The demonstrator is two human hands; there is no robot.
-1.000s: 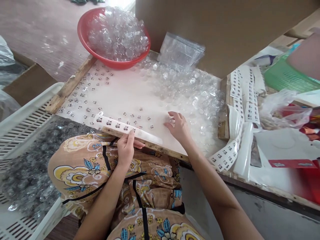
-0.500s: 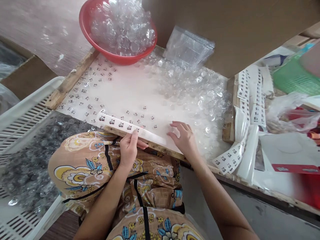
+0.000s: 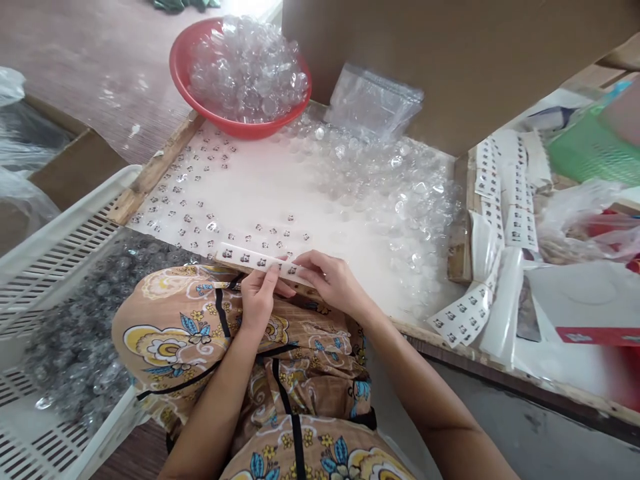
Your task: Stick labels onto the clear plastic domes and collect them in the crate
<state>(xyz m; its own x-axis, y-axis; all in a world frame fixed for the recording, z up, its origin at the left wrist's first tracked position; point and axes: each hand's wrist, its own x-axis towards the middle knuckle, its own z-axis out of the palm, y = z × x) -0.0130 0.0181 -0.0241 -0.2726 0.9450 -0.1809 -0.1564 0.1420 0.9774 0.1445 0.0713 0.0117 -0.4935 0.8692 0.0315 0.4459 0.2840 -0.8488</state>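
My left hand [image 3: 260, 290] pinches a white strip of panda stickers [image 3: 245, 258] near its middle, thumb on top, at the front edge of the white work board [image 3: 265, 187]. At the strip's right end my right hand [image 3: 325, 277] is closed, thumb and fingertips together beside the last panda print; whether a sticker is between them I cannot make out. Small clear pieces with panda prints [image 3: 187, 218] lie scattered over the left and front of the board. Many plain clear round pieces [image 3: 395, 193] cover its right side.
A red bowl [image 3: 180, 73] heaped with clear pieces stands at the back. Wooden strips [image 3: 150, 173] edge the board. A white slotted crate [image 3: 65, 233] holds many dark-looking clear pieces at left. More sticker strips [image 3: 463, 313] lie at right. A cardboard sheet [image 3: 450, 67] rises behind.
My right hand has moved left from over the board to the end of the sticker strip, and its fingers have closed. My left hand still holds the strip. The view has shifted slightly.
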